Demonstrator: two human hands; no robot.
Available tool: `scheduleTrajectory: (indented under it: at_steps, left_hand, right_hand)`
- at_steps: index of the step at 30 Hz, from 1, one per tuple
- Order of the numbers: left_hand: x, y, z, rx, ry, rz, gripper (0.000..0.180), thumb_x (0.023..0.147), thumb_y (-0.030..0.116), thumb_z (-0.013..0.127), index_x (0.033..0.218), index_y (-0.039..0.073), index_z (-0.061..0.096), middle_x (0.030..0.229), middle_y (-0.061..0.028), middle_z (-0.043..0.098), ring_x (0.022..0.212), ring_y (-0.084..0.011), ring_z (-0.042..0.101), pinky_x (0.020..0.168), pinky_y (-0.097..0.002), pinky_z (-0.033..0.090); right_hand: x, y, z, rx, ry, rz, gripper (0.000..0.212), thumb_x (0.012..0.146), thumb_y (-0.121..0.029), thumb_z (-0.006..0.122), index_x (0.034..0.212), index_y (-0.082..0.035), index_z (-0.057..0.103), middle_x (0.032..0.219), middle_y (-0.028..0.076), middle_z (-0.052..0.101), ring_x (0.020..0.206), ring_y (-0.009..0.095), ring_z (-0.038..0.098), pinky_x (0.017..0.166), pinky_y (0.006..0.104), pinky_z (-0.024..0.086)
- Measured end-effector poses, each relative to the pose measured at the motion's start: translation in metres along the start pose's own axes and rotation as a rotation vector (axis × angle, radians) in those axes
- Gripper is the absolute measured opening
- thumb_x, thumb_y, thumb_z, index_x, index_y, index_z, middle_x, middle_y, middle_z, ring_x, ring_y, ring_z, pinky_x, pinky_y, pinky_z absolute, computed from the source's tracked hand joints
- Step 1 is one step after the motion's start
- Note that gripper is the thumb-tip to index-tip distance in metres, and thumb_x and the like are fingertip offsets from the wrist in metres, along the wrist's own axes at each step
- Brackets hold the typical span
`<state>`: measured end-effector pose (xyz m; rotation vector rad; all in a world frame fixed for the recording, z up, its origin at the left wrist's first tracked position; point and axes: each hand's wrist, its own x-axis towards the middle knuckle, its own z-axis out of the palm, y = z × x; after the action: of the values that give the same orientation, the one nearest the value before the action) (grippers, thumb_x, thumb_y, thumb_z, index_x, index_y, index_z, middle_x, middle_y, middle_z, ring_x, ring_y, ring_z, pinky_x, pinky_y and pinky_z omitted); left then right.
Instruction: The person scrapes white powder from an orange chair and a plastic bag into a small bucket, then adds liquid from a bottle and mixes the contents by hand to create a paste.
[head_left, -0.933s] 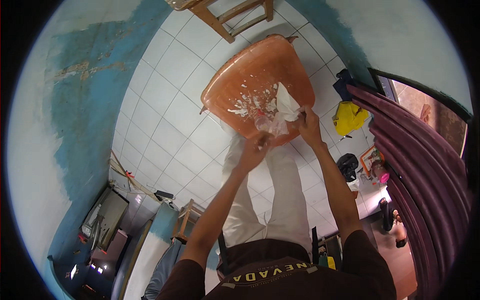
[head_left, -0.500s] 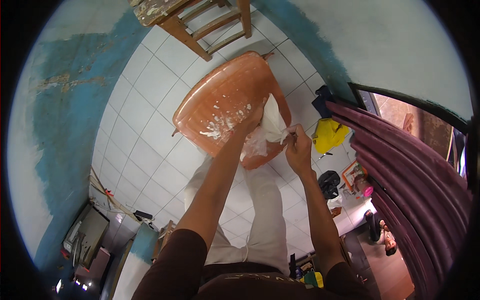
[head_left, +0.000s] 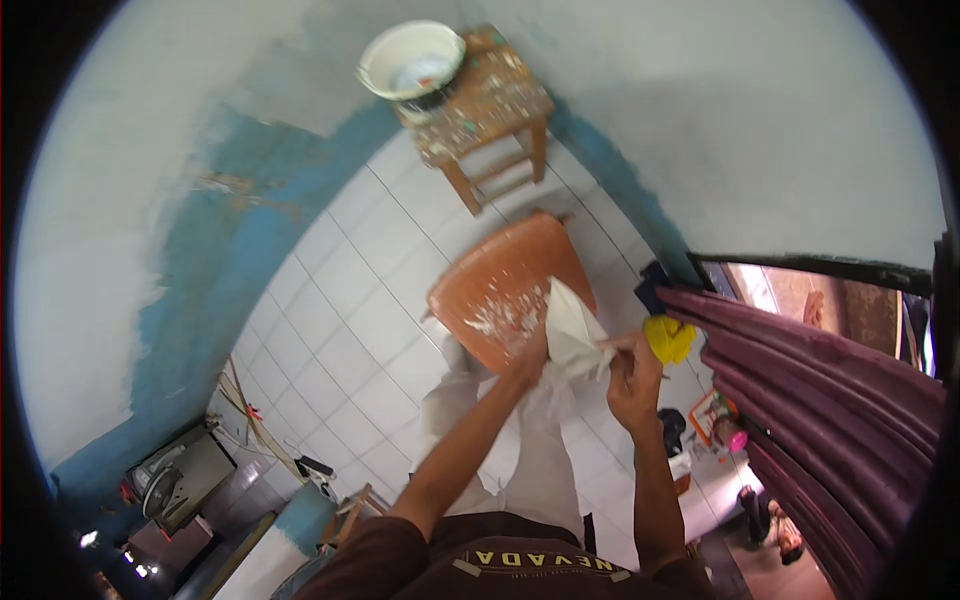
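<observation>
A white bag, with a pale see-through part hanging below it, is held between my two hands in front of my legs. My left hand is closed on the bag's left side, its fingers partly hidden. At the upper right edge, my right hand pinches the bag between thumb and fingers. Just beyond and below the bag stands an orange plastic chair, its seat spattered with white smears and crumbs.
Farther off, a paint-stained wooden stool carries a white basin. A yellow bag lies on the tiled floor at right, near a purple curtain. A partly painted blue wall rises at left. Someone is at lower right.
The view has tilted upward, bringing the basin and the whole stool top into sight. Both hands keep hold of the bag, which now appears nearer my body relative to the chair.
</observation>
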<state>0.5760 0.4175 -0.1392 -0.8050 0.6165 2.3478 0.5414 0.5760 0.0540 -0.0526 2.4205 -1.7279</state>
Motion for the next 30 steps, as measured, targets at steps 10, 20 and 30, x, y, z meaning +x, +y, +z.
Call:
scheduleTrajectory:
  at_steps: [10, 20, 30]
  left_hand:
    - [-0.160, 0.088, -0.001, -0.025, -0.203, -0.026, 0.061, 0.104, 0.049, 0.038, 0.143, 0.002, 0.043, 0.136, -0.0143, 0.056, 0.119, -0.0275, 0.058, 0.099, -0.0409, 0.050]
    - [-0.276, 0.290, 0.003, -0.428, -0.877, 0.235, 0.060, 0.104, 0.039, 0.044, 0.147, -0.002, 0.038, 0.140, -0.0167, 0.052, 0.120, -0.0286, 0.059, 0.098, -0.0408, 0.053]
    - [-0.337, 0.397, -0.009, -0.376, -0.746, 0.297, 0.078, 0.098, 0.059, 0.040, 0.145, -0.003, 0.040, 0.131, -0.0152, 0.055, 0.117, -0.0268, 0.059, 0.099, -0.0390, 0.051]
  right_hand:
    - [-0.043, -0.189, 0.098, 0.182, 0.050, -0.099, 0.024, 0.087, 0.016, 0.040, 0.099, 0.000, 0.054, 0.094, 0.010, 0.056, 0.083, 0.014, 0.053, 0.079, 0.0250, 0.042]
    - [0.003, -0.289, 0.263, 0.159, 0.148, -0.224, 0.015, 0.095, 0.009, 0.041, 0.101, 0.000, 0.052, 0.097, 0.010, 0.061, 0.090, 0.013, 0.057, 0.084, 0.0260, 0.044]
    - [0.073, -0.369, 0.377, 0.292, 0.114, -0.471, 0.014, 0.107, -0.011, 0.040, 0.098, -0.002, 0.035, 0.069, 0.012, 0.060, 0.071, 0.021, 0.069, 0.080, 0.0314, 0.053]
